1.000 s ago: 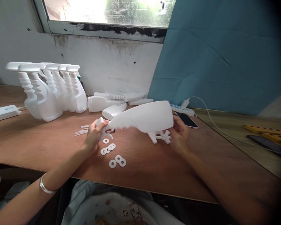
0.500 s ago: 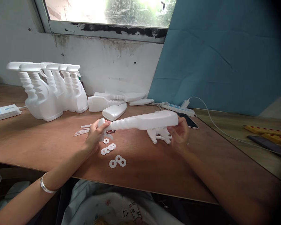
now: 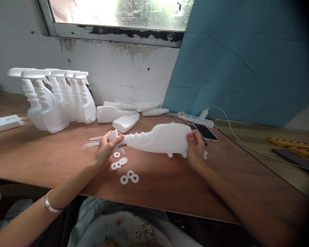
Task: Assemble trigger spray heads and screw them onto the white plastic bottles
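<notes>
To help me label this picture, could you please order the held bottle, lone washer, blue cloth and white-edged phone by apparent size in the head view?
1. Blue cloth
2. Held bottle
3. White-edged phone
4. Lone washer

None look alike in size.

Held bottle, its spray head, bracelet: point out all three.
Held bottle (image 3: 161, 139), head view: middle of its body.
Spray head (image 3: 113, 134), head view: its upper part.
Bracelet (image 3: 48, 205), head view: its band.

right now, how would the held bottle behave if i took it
The bottle is probably light: it looks like hollow plastic. It's likely fairly stiff, as no sag shows between the left grip and right grip. Its smooth body might slip, though the wavy neck could help.
</notes>
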### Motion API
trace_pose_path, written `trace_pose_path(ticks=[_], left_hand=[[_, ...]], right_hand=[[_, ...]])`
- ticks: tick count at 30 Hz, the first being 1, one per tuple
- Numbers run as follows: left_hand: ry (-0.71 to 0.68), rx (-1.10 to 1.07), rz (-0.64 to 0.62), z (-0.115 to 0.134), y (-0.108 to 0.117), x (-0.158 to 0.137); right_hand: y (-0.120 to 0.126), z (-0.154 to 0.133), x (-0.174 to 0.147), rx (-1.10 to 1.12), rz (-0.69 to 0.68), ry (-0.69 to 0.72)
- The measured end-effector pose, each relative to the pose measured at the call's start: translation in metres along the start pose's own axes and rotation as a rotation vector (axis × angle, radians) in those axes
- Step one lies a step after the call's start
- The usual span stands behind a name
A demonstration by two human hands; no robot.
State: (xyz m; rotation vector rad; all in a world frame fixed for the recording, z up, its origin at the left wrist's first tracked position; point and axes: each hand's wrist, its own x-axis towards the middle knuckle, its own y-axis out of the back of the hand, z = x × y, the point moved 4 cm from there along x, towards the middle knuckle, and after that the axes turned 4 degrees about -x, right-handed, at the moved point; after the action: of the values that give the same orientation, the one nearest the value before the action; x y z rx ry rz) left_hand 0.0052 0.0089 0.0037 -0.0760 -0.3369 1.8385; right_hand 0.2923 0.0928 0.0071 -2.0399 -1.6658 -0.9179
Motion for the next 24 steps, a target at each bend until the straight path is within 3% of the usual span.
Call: trace_pose_path(ticks=[6,13,20,24], left_hand=[[0.042,-0.05,0.048,0.0,-0.001,0.001],[0.072,-0.054,0.056,-0.005,0.002,0.005],[0.051,-0.033,0.039,-0.005,0.002,0.004],[0.052,-0.027,0.047,-0.004,0.003,0.004]], right_hand=[[0.003,0.004,0.004,0.049,0.07,0.021],[-0.006,0.002,0.001,0.164,-0.077,0.038],[-0.004,-0.024,0.0,0.129,-0.156,0.252],[-0.006,-0.018,-0.001,0.162,-0.219,0.199]])
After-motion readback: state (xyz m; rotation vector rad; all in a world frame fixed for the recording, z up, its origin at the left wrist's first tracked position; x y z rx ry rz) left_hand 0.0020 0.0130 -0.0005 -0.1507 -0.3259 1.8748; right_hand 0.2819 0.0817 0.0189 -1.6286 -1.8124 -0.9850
